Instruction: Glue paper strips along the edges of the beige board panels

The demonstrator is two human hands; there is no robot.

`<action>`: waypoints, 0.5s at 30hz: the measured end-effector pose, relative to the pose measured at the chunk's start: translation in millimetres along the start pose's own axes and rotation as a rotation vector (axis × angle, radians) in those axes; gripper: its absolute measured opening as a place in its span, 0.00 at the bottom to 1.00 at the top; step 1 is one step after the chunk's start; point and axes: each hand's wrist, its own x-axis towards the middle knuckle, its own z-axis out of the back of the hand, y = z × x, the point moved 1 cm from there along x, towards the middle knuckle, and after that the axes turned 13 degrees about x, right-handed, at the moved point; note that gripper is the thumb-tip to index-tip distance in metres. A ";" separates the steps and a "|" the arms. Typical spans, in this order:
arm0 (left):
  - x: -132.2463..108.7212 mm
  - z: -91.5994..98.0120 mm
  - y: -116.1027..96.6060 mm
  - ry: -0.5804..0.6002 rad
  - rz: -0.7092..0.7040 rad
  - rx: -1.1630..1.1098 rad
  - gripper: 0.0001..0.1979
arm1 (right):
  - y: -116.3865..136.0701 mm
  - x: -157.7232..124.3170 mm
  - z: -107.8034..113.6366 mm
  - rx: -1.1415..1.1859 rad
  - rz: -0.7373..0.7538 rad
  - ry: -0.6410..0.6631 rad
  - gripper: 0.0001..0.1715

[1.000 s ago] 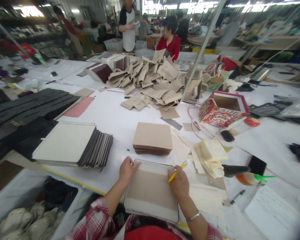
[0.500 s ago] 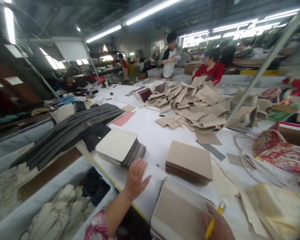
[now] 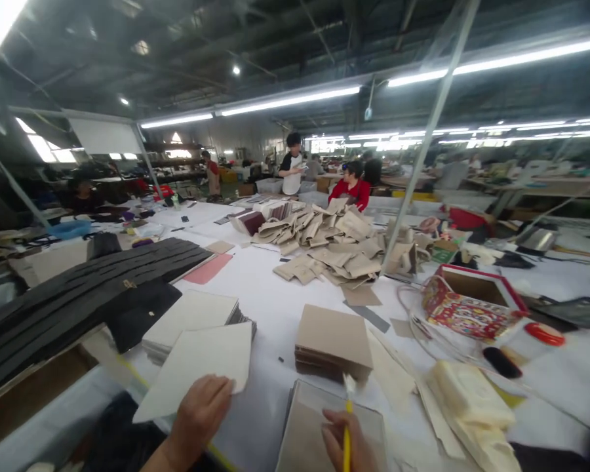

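Observation:
A cream-white square panel [image 3: 196, 360] is pinched at its right edge by my left hand [image 3: 201, 413]. It is tilted and overlaps a stack of similar white panels [image 3: 191, 311] behind it. My right hand [image 3: 347, 439] grips a brush with a yellow handle [image 3: 347, 419], bristles pointing up and away from me. Below that hand is a stack of grey-beige panels with pale borders [image 3: 305, 419]. A pile of plain tan boards [image 3: 332, 331] stands just beyond it.
Black layered pieces [image 3: 142, 269] cover the left side, beside a bin at lower left. Folded beige pieces [image 3: 324, 236] heap up behind. To the right are a patterned red box [image 3: 462, 305], a yellowish block [image 3: 472, 400] and a metal pole [image 3: 427, 137]. Co-workers are farther back.
My left hand, open and empty before, now holds a white panel away from its stack. The brush in my right hand has turned more upright. The view has swung right and up.

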 end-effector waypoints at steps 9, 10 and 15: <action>-10.8 16.7 -185.5 0.159 -0.456 -0.498 0.13 | 6.0 -39.1 32.7 -0.136 -0.201 0.078 0.09; -17.5 10.0 -192.1 0.153 -0.452 -0.499 0.13 | -4.0 -48.0 42.3 -0.144 -0.230 0.075 0.07; -35.8 -18.4 -189.8 0.190 -0.407 -0.481 0.11 | -32.4 -62.6 73.1 -0.220 -0.324 -0.015 0.08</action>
